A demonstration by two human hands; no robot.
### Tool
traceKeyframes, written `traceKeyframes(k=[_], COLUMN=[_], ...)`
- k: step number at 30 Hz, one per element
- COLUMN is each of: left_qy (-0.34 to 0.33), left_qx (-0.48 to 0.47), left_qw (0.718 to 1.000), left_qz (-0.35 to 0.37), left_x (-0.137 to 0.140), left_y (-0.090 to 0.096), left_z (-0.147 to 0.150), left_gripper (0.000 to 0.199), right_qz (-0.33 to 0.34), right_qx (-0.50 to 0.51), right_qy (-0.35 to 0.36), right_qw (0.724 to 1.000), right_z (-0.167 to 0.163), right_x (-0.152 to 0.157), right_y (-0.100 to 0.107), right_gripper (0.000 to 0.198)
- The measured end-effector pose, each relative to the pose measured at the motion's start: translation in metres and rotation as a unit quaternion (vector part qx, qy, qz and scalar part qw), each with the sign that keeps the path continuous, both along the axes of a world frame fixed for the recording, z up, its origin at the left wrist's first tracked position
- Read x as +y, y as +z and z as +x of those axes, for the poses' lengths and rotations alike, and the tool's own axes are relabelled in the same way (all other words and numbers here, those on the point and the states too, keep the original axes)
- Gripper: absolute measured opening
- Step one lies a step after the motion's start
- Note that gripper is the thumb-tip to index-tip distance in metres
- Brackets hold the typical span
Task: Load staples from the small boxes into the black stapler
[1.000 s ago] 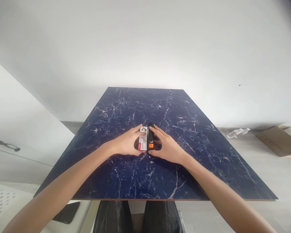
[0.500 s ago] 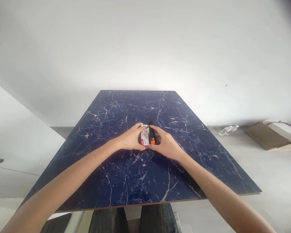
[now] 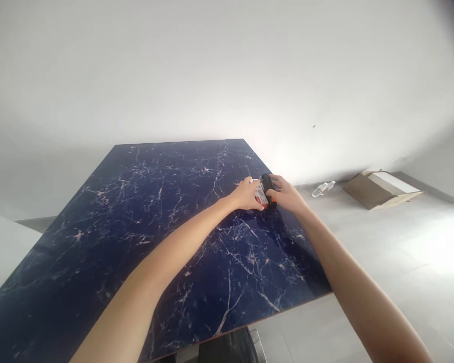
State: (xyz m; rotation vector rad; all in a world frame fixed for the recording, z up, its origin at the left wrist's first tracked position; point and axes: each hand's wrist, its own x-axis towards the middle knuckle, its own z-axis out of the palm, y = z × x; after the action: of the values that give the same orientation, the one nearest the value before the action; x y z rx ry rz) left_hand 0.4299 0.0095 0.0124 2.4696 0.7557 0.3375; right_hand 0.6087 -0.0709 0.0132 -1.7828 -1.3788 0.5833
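Near the right edge of the dark blue marbled table [image 3: 166, 201], a small red-and-white printed box [image 3: 261, 194] and a black item with an orange part [image 3: 267, 181] lie side by side. From the left, my left hand [image 3: 245, 194] curls around the box, thumb at its near end and fingers at its far end. My right hand [image 3: 288, 195] grips the black item from the right. Parts of both things are hidden behind my fingers, and the black item's exact kind cannot be made out.
Past the table's right side, a clear plastic bottle [image 3: 320, 189] lies on the floor beside the wall. Farther right sits a brown cardboard box [image 3: 363, 191] with a white panel on top. A pale wall [image 3: 174, 70] rises behind the table.
Both hands have moved right across the table with the small box and the black item, from its middle to near its right edge. The head view has swung to the right.
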Motion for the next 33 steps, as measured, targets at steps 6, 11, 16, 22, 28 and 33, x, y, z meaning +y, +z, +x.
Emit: traceKeyframes(k=[6, 11, 16, 22, 28, 33], left_qy=[-0.001, 0.001, 0.014, 0.085, 0.069, 0.017], left_qx=[0.003, -0.005, -0.057, 0.009, 0.084, 0.112], left_qw=[1.000, 0.999, 0.994, 0.992, 0.993, 0.993], left_qz=[0.001, 0.040, 0.089, 0.089, 0.048, 0.028], left_x=[0.000, -0.006, -0.020, -0.046, -0.080, -0.089], left_y=[-0.007, -0.001, 0.022, 0.034, 0.023, 0.006], left_z=[0.050, 0.038, -0.037, -0.183, -0.278, -0.298], left_gripper=[0.112, 0.121, 0.088, 0.066, 0.077, 0.086], right_qz=[-0.007, 0.033, 0.186, 0.193, 0.022, -0.028], right_qx=[0.018, 0.028, -0.082, -0.126, -0.199, -0.210], right_qy=[-0.054, -0.092, -0.175, 0.074, 0.400, 0.451], right_qw=[0.998, 0.995, 0.963, 0.970, 0.894, 0.867], right_z=[0.035, 0.031, -0.001, -0.112, -0.202, -0.225], right_x=[0.001, -0.006, -0.022, -0.019, -0.024, -0.038], right_y=[-0.001, -0.006, 0.016, 0.038, 0.029, 0.003], right_gripper=[0.069, 0.069, 0.051, 0.049, 0.100, 0.120])
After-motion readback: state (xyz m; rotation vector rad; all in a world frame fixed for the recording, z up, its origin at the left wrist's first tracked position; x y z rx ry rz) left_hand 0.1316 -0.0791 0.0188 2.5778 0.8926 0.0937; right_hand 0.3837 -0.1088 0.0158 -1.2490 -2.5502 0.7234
